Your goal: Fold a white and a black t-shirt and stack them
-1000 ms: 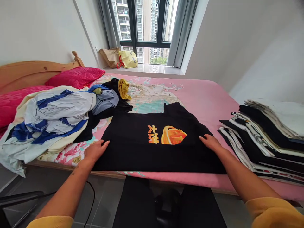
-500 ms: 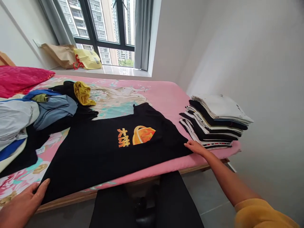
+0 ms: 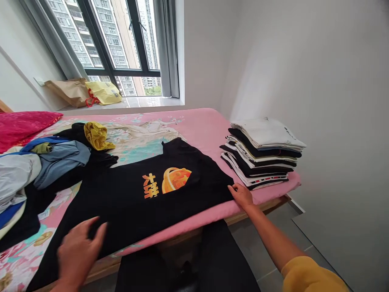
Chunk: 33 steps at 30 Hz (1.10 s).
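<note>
Pinching the right-hand edge of the black shirt (image 3: pixel 127 215), your right hand (image 3: pixel 242 196) has its grip closed between thumb and fingertips, the forearm (image 3: pixel 273 239) reaching away from you on a slant out of a mustard sleeve (image 3: pixel 313 275). Your left hand (image 3: pixel 79 251), blurred, is over the shirt's near left part, its grip spread, the thumb well apart from the fingers and the back of the hand up; whether it touches the cloth cannot be told. The shirt lies flat on the bed (image 3: pixel 202 125) before you, its orange print (image 3: pixel 176 179) facing up between your hands. Just right of the shirt stands a stack of folded clothes (image 3: pixel 261 154), white on top. Left of it sprawls a loose heap of clothes (image 3: pixel 63 160). Well beyond the shirt, a brown paper bag (image 3: pixel 68 91) and a yellow bag (image 3: pixel 105 92) sit on the windowsill (image 3: pixel 142 101).
</note>
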### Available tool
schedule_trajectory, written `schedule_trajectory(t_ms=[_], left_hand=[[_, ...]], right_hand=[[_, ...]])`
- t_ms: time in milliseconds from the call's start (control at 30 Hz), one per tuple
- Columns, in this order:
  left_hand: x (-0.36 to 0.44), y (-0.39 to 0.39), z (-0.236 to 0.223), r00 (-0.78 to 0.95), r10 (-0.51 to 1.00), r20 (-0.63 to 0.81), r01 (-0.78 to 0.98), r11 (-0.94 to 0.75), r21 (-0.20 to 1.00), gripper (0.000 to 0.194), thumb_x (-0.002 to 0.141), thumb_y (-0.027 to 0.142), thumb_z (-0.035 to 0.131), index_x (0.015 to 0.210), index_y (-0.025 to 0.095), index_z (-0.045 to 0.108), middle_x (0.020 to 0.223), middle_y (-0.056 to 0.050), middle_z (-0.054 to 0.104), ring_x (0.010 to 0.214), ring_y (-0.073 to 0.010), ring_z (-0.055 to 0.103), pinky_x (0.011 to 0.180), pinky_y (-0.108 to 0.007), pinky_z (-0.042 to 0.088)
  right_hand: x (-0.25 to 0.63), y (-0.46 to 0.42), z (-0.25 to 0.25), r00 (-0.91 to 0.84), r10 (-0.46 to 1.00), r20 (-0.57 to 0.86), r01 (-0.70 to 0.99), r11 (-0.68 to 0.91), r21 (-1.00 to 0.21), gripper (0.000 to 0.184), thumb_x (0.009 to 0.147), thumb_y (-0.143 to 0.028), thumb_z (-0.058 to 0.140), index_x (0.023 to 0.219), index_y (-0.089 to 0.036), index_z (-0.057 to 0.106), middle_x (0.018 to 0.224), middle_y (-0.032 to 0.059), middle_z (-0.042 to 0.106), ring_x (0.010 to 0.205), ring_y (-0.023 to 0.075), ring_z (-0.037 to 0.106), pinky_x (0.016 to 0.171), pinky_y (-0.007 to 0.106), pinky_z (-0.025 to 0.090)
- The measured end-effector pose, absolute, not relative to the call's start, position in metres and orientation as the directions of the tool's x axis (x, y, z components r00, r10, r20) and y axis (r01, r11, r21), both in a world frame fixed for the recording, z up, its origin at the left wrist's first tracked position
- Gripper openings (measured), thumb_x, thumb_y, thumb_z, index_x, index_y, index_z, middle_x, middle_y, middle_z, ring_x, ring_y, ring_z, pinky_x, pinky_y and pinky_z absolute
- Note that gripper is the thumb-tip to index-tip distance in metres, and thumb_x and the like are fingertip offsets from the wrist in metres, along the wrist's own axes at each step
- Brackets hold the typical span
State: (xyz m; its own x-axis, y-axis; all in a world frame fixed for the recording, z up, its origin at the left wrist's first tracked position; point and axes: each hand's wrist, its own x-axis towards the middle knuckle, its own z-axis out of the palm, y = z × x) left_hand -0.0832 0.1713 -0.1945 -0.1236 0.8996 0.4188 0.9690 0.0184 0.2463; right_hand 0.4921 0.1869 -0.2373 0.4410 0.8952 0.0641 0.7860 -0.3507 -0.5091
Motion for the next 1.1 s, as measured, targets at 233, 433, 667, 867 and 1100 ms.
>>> schedule_trajectory(t_ms=[233,433,667,867,1100], left_hand=[[0.141,0.231,-0.186,0.421,0.855,0.302,0.768,-0.513,0.382,0.038,0.083,0.039,0.051,0.117,0.022,0.053,0.119,-0.007,0.057,0.113,-0.0221,0.051,0.097,-0.037,0.041],[0.232,0.274,-0.189,0.436,0.889,0.140,0.772,-0.450,0.449,0.055,0.073,0.027,0.063,0.126,0.021,0.049,0.133,-0.010,0.048,0.125,-0.0261,0.041,0.103,-0.041,0.033],[0.239,0.320,-0.190,0.124,0.992,0.000,0.817,-0.102,0.568,0.027,0.086,0.032,0.042,0.093,0.018,0.063,0.092,-0.009,0.067,0.091,-0.0237,0.061,0.080,-0.035,0.046],[0.221,0.337,-0.185,-0.030,0.992,-0.119,0.788,0.096,0.608,0.031,0.086,0.028,0.037,0.104,0.017,0.060,0.072,-0.003,0.067,0.059,-0.0146,0.063,0.052,-0.022,0.045],[0.224,0.353,-0.172,0.128,0.985,-0.113,0.901,-0.067,0.429,0.046,0.073,0.028,0.052,0.118,0.020,0.055,0.110,-0.010,0.065,0.100,-0.0262,0.061,0.084,-0.036,0.046]], right_hand=[[0.508,0.193,-0.226,0.372,0.920,-0.126,0.639,-0.352,-0.684,0.029,0.080,-0.044,0.050,0.068,-0.018,0.059,0.060,-0.0021,0.055,0.061,0.0123,0.051,0.055,0.022,0.030],[0.518,0.186,-0.219,0.250,0.888,-0.386,0.418,-0.459,-0.784,0.023,0.079,-0.042,0.051,0.074,-0.019,0.049,0.045,-0.0078,0.043,0.041,0.0101,0.049,0.042,0.019,0.031],[0.527,0.178,-0.219,0.170,0.834,-0.525,0.245,-0.552,-0.797,0.018,0.078,-0.034,0.055,0.082,-0.021,0.044,0.052,-0.0071,0.051,0.044,0.0136,0.060,0.036,0.017,0.038],[0.525,0.183,-0.223,0.202,0.818,-0.539,0.214,-0.574,-0.790,0.018,0.076,-0.034,0.057,0.077,-0.020,0.046,0.041,-0.0074,0.047,0.037,0.0137,0.056,0.032,0.016,0.035],[0.523,0.179,-0.217,0.197,0.827,-0.527,0.187,-0.559,-0.808,0.019,0.073,-0.032,0.059,0.082,-0.020,0.048,0.047,-0.0094,0.050,0.036,0.0119,0.056,0.031,0.016,0.036]])
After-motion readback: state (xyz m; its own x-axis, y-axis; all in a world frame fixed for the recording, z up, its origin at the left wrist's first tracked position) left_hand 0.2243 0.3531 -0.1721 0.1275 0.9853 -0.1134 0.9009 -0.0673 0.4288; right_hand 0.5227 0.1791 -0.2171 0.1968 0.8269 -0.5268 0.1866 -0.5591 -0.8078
